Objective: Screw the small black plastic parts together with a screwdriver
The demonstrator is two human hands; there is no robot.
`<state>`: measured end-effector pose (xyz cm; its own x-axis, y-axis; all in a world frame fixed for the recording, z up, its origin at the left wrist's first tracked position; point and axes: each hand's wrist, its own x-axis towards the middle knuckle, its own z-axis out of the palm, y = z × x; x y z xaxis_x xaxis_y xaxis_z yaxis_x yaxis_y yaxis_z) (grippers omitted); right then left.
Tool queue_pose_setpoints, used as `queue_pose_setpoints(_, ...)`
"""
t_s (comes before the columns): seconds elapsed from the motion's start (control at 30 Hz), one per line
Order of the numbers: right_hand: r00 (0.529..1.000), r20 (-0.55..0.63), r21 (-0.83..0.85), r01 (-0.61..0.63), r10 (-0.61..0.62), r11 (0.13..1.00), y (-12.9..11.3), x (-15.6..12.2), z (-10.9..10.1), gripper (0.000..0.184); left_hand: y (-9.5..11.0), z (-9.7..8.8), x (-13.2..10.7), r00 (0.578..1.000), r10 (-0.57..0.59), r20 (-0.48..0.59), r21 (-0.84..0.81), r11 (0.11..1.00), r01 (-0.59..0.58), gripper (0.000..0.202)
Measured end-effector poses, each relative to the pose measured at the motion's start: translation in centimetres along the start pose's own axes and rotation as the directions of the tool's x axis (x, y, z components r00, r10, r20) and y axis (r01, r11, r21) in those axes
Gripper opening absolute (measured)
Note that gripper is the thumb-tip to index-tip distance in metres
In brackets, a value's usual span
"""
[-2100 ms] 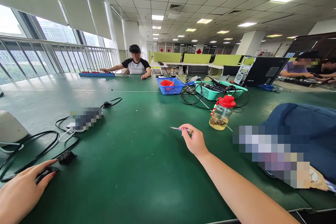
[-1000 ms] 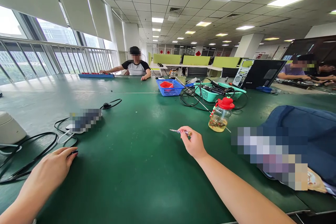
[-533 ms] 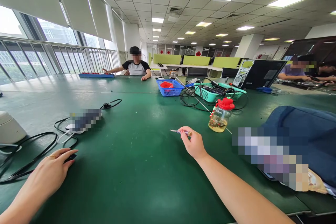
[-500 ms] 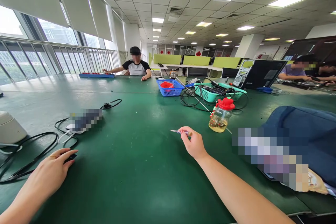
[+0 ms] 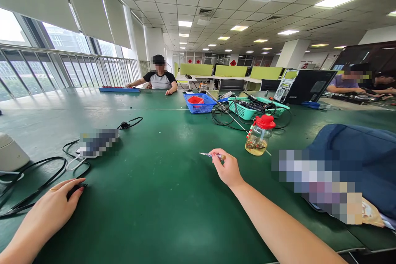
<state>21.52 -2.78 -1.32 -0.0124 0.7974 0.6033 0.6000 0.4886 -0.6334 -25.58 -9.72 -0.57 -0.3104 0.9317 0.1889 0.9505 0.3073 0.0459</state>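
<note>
My right hand (image 5: 228,168) is closed around a slim screwdriver (image 5: 206,154) with a clear handle and a thin pale tip. The tip points left, just above the green tabletop (image 5: 154,198). At the lower left, the fingers of my left hand (image 5: 57,202) curl over a small black object (image 5: 77,188), mostly hidden under them. A black cable (image 5: 40,169) loops on the table beside this hand. Beyond it lies a dark, blurred-out item (image 5: 100,142) on a white base with cords. A glass bottle (image 5: 258,138) with a red lid stands beyond my right hand.
A blue basket (image 5: 201,107) with a red container stands near a teal basket (image 5: 247,113) of cables. A dark blue bag (image 5: 355,156) lies right, a black computer case (image 5: 309,86) behind it. Across the table, a person (image 5: 161,80) touches a long blue tray (image 5: 119,89).
My left hand has shifted slightly left with its fingers lower over the black object. The blue tray across the table has slid right. My right hand and the screwdriver are nearly unmoved.
</note>
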Motion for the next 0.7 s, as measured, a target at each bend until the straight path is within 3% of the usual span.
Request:
queue_pose_setpoints(0.1,1.000,-0.001,0.011,-0.010,0.010,1.000,0.0,0.0,0.0,0.027,0.9,-0.6,-0.1,0.998,0.054,0.033,-0.040,0.998,-0.053,0.048)
queue_pose_setpoints(0.17,1.000,0.001,0.015,-0.013,0.013,1.000,0.1,0.0,0.1,0.026,2.9,-1.6,-0.1,0.991,0.127,0.050,-0.103,0.987,-0.121,0.046)
queue_pose_setpoints(0.23,1.000,0.013,0.005,-0.010,0.010,1.000,0.2,0.0,0.3,0.026,6.4,-2.9,-0.3,0.969,0.233,0.081,-0.201,0.956,-0.213,0.043)
queue_pose_setpoints(0.37,0.996,0.054,-0.076,0.073,-0.069,0.994,0.5,-0.1,0.9,0.020,16.2,-4.6,-0.6,0.838,0.545,0.032,-0.377,0.783,-0.495,0.039)
queue_pose_setpoints(0.43,0.975,0.130,-0.166,0.199,-0.178,0.966,0.4,-0.3,1.4,0.019,20.9,-4.3,-0.6,0.744,0.668,-0.014,-0.423,0.670,-0.610,0.039)
queue_pose_setpoints(0.53,0.885,0.337,-0.289,0.423,-0.322,0.859,-0.2,-0.9,2.0,0.017,25.9,-2.6,-0.6,0.650,0.758,-0.051,-0.442,0.566,-0.696,0.040)
queue_pose_setpoints(0.6,0.828,0.424,-0.332,0.519,-0.367,0.788,-0.7,-1.2,2.3,0.018,27.5,-1.3,-0.7,0.631,0.774,-0.043,-0.443,0.552,-0.707,0.046)
queue_pose_setpoints(0.7,0.781,0.494,-0.337,0.577,-0.382,0.744,-1.1,-1.5,2.5,0.032,27.9,-0.2,-1.0,0.644,0.765,-0.020,-0.463,0.564,-0.684,0.061)
